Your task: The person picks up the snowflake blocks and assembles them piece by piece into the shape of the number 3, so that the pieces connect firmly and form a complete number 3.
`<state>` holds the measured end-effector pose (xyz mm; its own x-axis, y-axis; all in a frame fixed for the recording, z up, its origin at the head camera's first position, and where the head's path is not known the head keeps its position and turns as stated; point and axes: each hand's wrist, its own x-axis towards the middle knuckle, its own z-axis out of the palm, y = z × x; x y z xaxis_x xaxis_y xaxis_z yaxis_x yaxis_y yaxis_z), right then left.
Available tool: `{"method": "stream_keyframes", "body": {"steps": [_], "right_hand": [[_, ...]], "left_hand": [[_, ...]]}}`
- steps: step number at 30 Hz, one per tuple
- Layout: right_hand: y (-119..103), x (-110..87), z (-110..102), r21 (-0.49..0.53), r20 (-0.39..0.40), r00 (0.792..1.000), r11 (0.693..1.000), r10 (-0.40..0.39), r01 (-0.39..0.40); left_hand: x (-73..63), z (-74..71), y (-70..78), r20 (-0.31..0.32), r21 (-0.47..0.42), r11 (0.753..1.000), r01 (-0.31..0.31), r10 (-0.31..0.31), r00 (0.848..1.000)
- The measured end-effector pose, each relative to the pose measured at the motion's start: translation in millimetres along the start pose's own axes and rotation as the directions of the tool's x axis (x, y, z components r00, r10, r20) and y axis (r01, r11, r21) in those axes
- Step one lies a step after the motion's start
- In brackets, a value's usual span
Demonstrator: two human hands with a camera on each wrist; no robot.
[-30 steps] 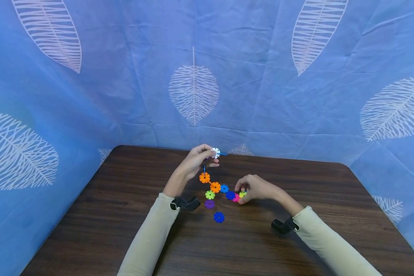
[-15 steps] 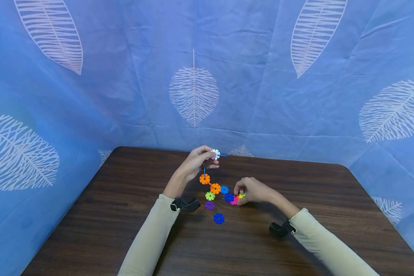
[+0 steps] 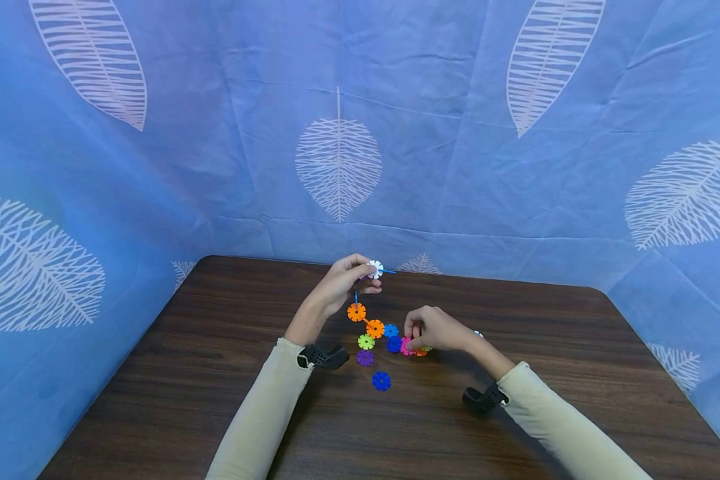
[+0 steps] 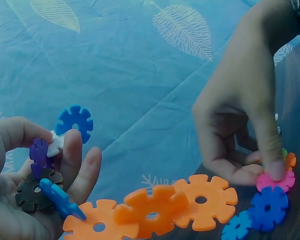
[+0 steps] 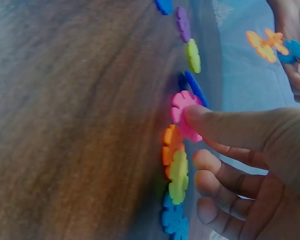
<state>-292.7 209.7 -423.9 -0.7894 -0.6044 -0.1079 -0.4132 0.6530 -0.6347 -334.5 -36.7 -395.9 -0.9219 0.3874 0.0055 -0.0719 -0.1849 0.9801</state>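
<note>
The left hand [image 3: 345, 280], raised, pinches a white disc [image 3: 379, 269]; the right hand [image 3: 439, 329], lower, fingers bent, pinches a pink disc [image 5: 178, 106] between thumb and finger, next to a dark-blue disc [image 4: 268, 210]. Smooth plastic orange discs [image 4: 162, 202], round with notched rims, interlock between the hands; a lone blue disc [image 3: 381, 385] lies flat on the wood-grained table [image 3: 174, 373]

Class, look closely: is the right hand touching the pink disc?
Touching: in the right wrist view, the right hand has its thumb tip against the pink disc.

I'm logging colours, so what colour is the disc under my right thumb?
Pink disc, seen best in the right wrist view.
</note>
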Motion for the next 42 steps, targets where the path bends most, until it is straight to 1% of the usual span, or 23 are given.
{"method": "stream_keyframes", "body": {"steps": [3, 6, 11, 16, 19, 21, 24, 26, 28, 32, 34, 37, 42], "right_hand": [[1.3, -0.2, -3.5, 0.043, -0.023, 0.999, 0.999, -0.024, 0.025], [1.5, 0.8, -8.2, 0.064, -0.062, 0.998, 0.998, -0.024, 0.028], [-3.0, 4.8, -18.2, 0.106, -0.143, 0.99, 0.994, 0.014, 0.001], [-10.6, 9.0, -31.5, 0.126, -0.256, 0.966, 0.992, 0.032, 0.001], [-15.4, 9.8, -40.0, 0.177, -0.317, 0.947, 0.984, 0.056, 0.001], [-18.7, 9.8, -45.2, 0.225, -0.353, 0.933, 0.974, 0.073, 0.009], [-23.0, 9.8, -51.1, 0.306, -0.403, 0.909, 0.952, 0.111, 0.019], [-25.4, 10.0, -53.4, 0.356, -0.424, 0.897, 0.934, 0.126, 0.038], [-27.3, 10.4, -53.6, 0.416, -0.435, 0.889, 0.908, 0.144, 0.057], [-29.1, 11.7, -50.4, 0.501, -0.447, 0.879, 0.861, 0.168, 0.09], [-30.4, 12.5, -48.8, 0.522, -0.455, 0.873, 0.847, 0.174, 0.103], [-31.2, 14.0, -47.5, 0.527, -0.46, 0.871, 0.842, 0.173, 0.111], [-30.8, 15.1, -46.3, 0.543, -0.446, 0.876, 0.833, 0.182, 0.103]], "left_hand": [[0.2, 0.6, 0.5, 0.0, -0.003, 1.0, 0.001, -0.001, 1.0], [0.7, 0.9, 0.5, -0.002, -0.001, 1.0, 0.002, -0.002, 1.0], [1.2, 0.4, -0.2, -0.008, 0.003, 1.0, 0.006, -0.006, 1.0], [0.8, -0.2, -0.6, -0.01, 0.016, 1.0, 0.006, -0.006, 1.0], [0.3, -0.2, -0.6, -0.008, 0.02, 1.0, 0.004, -0.004, 1.0], [-0.1, -0.2, -0.5, -0.007, 0.019, 1.0, 0.002, -0.002, 1.0], [-0.8, 0.0, -0.1, -0.004, 0.017, 1.0, -0.001, 0.001, 1.0], [-1.1, 0.4, 0.2, 0.0, 0.018, 1.0, -0.004, 0.004, 1.0], [-1.3, 1.0, 0.3, 0.002, 0.019, 1.0, -0.004, 0.004, 1.0], [-0.7, 1.5, -0.7, -0.004, 0.022, 1.0, 0.0, 0.0, 1.0], [0.0, 1.0, -1.2, -0.01, 0.019, 1.0, 0.001, 0.0, 1.0], [1.1, 0.1, -1.7, -0.016, 0.016, 1.0, -0.001, 0.001, 1.0], [1.4, -1.0, -1.8, -0.017, 0.014, 1.0, -0.002, 0.003, 1.0]]}}
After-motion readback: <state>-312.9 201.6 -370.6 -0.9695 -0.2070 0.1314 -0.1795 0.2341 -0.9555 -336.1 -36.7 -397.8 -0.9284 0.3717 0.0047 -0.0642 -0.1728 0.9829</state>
